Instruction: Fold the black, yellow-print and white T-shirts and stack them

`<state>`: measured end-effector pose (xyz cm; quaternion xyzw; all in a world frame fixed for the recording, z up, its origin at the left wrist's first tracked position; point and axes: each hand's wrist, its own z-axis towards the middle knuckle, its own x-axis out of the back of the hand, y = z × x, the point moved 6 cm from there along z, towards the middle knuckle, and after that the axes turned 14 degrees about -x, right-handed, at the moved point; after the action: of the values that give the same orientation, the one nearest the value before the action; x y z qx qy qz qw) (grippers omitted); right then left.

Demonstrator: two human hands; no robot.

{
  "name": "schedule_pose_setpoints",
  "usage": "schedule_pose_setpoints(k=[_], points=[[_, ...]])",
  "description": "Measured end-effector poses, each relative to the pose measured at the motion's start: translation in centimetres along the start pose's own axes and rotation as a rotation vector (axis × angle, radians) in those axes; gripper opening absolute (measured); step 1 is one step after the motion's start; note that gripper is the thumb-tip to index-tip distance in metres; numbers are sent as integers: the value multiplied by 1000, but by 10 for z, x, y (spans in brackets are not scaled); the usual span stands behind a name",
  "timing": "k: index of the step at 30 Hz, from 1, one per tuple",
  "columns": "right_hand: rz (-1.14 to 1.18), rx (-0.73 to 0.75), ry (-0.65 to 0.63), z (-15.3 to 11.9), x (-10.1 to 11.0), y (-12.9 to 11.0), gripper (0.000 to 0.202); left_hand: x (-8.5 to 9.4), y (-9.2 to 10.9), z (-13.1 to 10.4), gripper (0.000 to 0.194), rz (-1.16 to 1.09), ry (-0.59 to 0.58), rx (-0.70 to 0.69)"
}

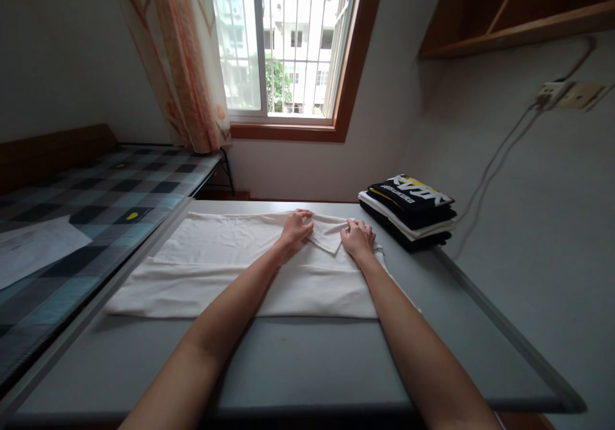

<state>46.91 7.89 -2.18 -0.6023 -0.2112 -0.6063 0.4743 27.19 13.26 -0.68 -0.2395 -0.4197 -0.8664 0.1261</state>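
Observation:
A white T-shirt (211, 238) lies across the grey table, its near long side folded over in a band. At its far edge my left hand (296, 228) has its fingers closed on the cloth. My right hand (358, 236) pinches the fabric farther right, near the shirt's right end. Between the two hands a small flap of the shirt is turned over, with a pointed corner facing me. Parts of the fingertips are hidden by the hands themselves.
A stack of folded clothes (408, 209), black and white, stands at the table's (307, 366) back right. On the left is a bed with a checked cover (144, 180) and a paper sheet (38, 247). A cord (500, 151) hangs down the right wall.

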Motion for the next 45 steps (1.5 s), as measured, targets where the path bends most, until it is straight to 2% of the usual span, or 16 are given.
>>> schedule_pose_setpoints(k=[3, 6, 8, 11, 15, 18, 20, 22, 26, 32, 38, 45], points=[[-5, 10, 10, -1, 1, -1, 44, 4, 2, -3, 25, -7, -12, 44], [2, 20, 15, -2, 0, -1, 41, 4, -3, -7, 27, -102, -89, 180], [18, 25, 32, -3, 1, -1, 40, 3, -3, -9, 28, -130, -154, 223], [57, 43, 120, -4, 9, -2, 37, 5, -1, -7, 25, -33, -207, 176], [111, 199, 177, -10, 21, -16, 25, 6, 2, -6, 26, 151, -196, 79], [184, 433, 25, -20, 19, -33, 33, 2, 6, -10, 27, 314, -203, -44], [229, 596, -157, -31, 13, -43, 28, 0, 5, -14, 27, 386, -210, -80], [246, 670, -263, -38, 10, -47, 18, -1, 3, -17, 28, 418, -208, -72], [226, 683, -267, -42, 13, -48, 4, -2, -1, -18, 30, 427, -209, -65], [176, 691, -265, -47, 23, -51, 6, -3, 3, -20, 32, 444, -210, -123], [257, 622, -206, -45, 27, -51, 10, -2, 3, -20, 35, 441, -200, -105], [381, 581, -340, -39, 17, -47, 15, -3, 2, -20, 31, 441, -205, -96]])
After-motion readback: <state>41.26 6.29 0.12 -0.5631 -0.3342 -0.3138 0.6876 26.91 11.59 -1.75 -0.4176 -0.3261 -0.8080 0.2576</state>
